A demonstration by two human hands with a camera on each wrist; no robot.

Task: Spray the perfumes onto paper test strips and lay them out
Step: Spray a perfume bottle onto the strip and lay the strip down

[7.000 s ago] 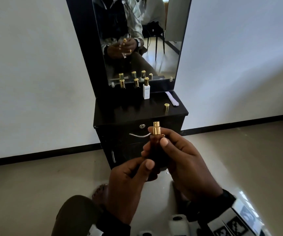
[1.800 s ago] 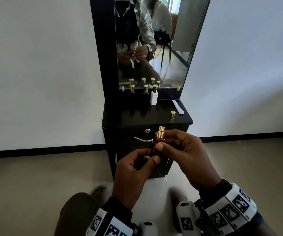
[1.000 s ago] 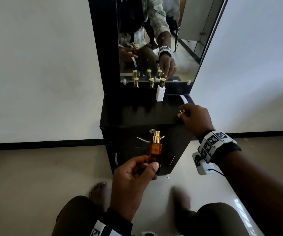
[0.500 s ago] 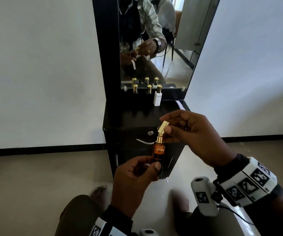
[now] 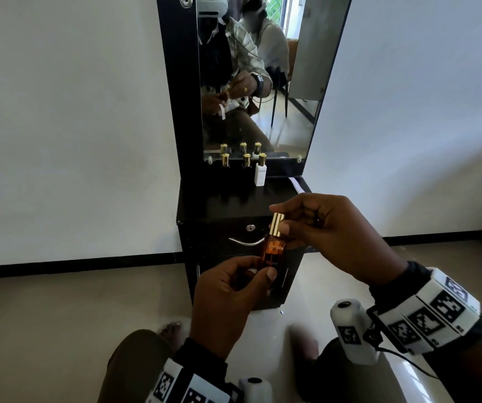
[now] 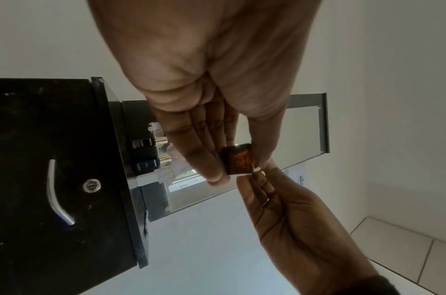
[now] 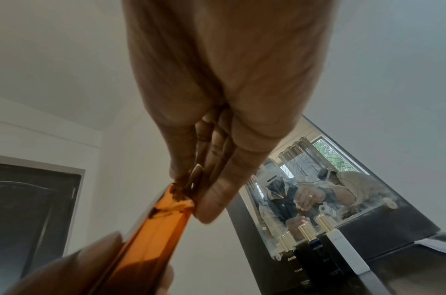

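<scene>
The amber perfume bottle (image 5: 272, 253) is held upright in front of the dark dresser (image 5: 228, 209), low in the space between the two hands and well clear of the dresser top. The left hand (image 5: 228, 298) grips the lower body of the bottle, thumb on the near face and fingers curled behind. A white paper test strip (image 6: 253, 172) appears to be pinned against the bottle base by the same hand; only its edge shows in the left wrist view. The right hand (image 5: 321, 228) pinches the gold cap (image 5: 277, 223) between thumb and fingertips, seated on or just at the bottle neck — whether it is fully home cannot be told.

The step in hand is judged to be recapping after a spray. For a sound result, the cap should be kept in line with the bottle axis and pressed straight down until it stops; a tilted cap is likely to jam on the nozzle. The bottle should be steadied from below, not squeezed, so the strip is not creased or smeared.

At the far edge of the dresser top, against the mirror (image 5: 258, 82), two dark capped bottles (image 5: 225, 160) and a white bottle (image 5: 260, 173) stand in a row. Spare strips (image 5: 296, 184) lie at the far right — partly hidden by the right hand.
</scene>
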